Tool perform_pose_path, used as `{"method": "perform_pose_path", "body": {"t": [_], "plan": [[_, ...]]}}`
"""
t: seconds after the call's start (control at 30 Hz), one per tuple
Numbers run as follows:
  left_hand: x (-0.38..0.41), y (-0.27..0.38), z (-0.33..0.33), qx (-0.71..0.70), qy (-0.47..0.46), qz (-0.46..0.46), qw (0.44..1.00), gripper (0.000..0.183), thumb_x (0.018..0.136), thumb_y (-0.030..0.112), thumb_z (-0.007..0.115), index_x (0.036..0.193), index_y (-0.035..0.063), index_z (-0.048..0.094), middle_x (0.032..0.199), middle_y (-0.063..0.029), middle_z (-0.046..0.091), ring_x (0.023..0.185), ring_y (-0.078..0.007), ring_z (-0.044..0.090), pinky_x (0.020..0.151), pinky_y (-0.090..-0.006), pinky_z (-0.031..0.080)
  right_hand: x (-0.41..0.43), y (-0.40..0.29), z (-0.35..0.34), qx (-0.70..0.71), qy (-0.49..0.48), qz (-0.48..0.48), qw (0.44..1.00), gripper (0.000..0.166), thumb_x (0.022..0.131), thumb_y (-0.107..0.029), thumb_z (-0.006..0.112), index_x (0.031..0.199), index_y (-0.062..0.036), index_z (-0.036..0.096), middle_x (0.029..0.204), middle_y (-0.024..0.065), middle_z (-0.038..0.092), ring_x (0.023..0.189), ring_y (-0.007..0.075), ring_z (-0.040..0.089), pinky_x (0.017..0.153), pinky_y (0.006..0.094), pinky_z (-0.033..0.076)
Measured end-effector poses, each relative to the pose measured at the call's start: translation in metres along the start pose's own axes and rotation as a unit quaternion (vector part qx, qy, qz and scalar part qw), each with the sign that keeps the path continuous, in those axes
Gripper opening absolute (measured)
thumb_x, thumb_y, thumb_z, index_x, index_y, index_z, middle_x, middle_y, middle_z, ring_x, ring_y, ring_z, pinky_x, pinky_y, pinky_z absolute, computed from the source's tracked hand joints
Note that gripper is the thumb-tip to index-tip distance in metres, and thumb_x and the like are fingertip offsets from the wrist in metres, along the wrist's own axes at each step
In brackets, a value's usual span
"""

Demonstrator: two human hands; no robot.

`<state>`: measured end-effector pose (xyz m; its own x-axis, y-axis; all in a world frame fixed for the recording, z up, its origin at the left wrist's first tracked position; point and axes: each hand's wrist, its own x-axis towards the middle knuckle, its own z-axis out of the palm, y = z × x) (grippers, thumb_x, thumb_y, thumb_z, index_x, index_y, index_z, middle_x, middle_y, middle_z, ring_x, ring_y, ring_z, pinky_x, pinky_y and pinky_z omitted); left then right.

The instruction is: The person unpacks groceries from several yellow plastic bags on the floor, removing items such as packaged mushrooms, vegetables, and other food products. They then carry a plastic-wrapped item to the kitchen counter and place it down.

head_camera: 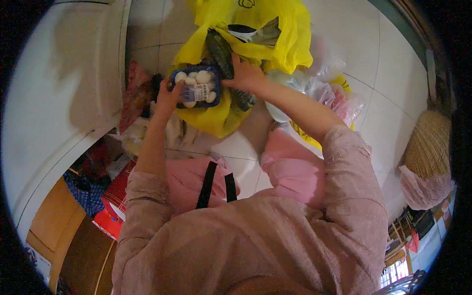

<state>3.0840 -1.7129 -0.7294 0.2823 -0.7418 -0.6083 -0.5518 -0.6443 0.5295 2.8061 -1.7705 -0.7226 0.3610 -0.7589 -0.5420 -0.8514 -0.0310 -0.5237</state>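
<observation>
My left hand [170, 96] grips the left edge of a blue plastic tray [217, 96], with the thumb over its top. White round mushrooms [202, 77] lie in the tray under clear wrap that bears a printed label [201, 92]. Just right of the tray, my right hand [247, 76] lies across dark green, bumpy vegetables that look like cucumbers [220, 48]. Its thumb and index finger are spread, and the thumb reaches near the tray's edge. Whether the other fingers grip anything is hidden. Beneath these things spreads a yellow plastic bag [221, 123], its mouth open.
Clear and white plastic bags [295, 84] with reddish contents lie on the tiled floor [391, 73] to the right. A white door or panel [92, 55] stands at left. Beside it sits a red box [110, 217]. A woven basket [427, 143] stands far right.
</observation>
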Motion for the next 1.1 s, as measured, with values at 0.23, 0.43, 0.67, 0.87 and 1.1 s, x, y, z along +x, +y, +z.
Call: {"method": "perform_pose_path", "body": {"t": [0.23,0.43,0.67,0.87,1.1], "plan": [[-0.014,0.058,-0.008,0.151,0.094,0.176,0.968,0.061,0.083,0.037,0.062,0.128,0.0021,0.040,0.125,-0.0211,0.047,0.112,-0.0334,0.048,0.094,-0.0397,0.039,0.075,0.043,-0.107,-0.121,0.096,-0.110,0.982,0.039,0.082,-0.039,0.054,0.097,-0.0047,0.062,0.094,0.0181,0.063,0.086,0.0371,0.060,0.077,0.0460,0.048],[0.004,0.156,0.044,0.256,0.123,0.585,0.760,0.024,0.077,0.020,0.062,0.100,0.0140,0.059,0.108,-0.0096,0.056,0.096,-0.0304,0.054,0.082,-0.0440,0.045,0.094,0.065,-0.164,-0.494,0.101,0.024,0.863,0.053,0.076,-0.036,0.063,0.121,-0.0096,0.054,0.128,0.0187,0.048,0.100,0.0366,0.057,0.080,0.0441,0.048],[0.071,0.204,0.085,0.388,0.081,0.376,0.837,0.045,0.080,0.013,0.056,0.124,0.0158,0.048,0.113,-0.0166,0.051,0.103,-0.0363,0.052,0.082,-0.0441,0.047,0.113,0.096,-0.225,-0.321,0.483,-0.160,0.799,0.082,0.073,-0.018,0.069,0.141,-0.0131,0.022,0.134,0.0314,0.031,0.110,0.0460,0.048,0.088,0.0465,0.045],[0.064,0.239,0.027,0.393,0.219,0.211,0.868,0.050,0.084,0.011,0.051,0.133,0.0129,0.039,0.123,-0.0190,0.041,0.094,-0.0328,0.053,0.074,-0.0415,0.047,0.076,0.044,-0.227,-0.223,0.481,-0.154,0.834,0.071,0.078,-0.012,0.060,0.139,-0.0051,0.023,0.138,0.0300,0.024,0.115,0.0484,0.041,0.093,0.0462,0.041],[0.043,0.258,0.017,0.380,0.245,0.241,0.859,0.053,0.086,0.010,0.049,0.137,0.0093,0.033,0.128,-0.0215,0.036,0.087,-0.0297,0.055,0.069,-0.0403,0.047,0.089,0.015,-0.168,-0.204,0.203,-0.267,0.920,0.054,0.072,-0.021,0.065,0.119,-0.0067,0.043,0.123,0.0198,0.044,0.107,0.0372,0.050,0.084,0.0453,0.045]]}}
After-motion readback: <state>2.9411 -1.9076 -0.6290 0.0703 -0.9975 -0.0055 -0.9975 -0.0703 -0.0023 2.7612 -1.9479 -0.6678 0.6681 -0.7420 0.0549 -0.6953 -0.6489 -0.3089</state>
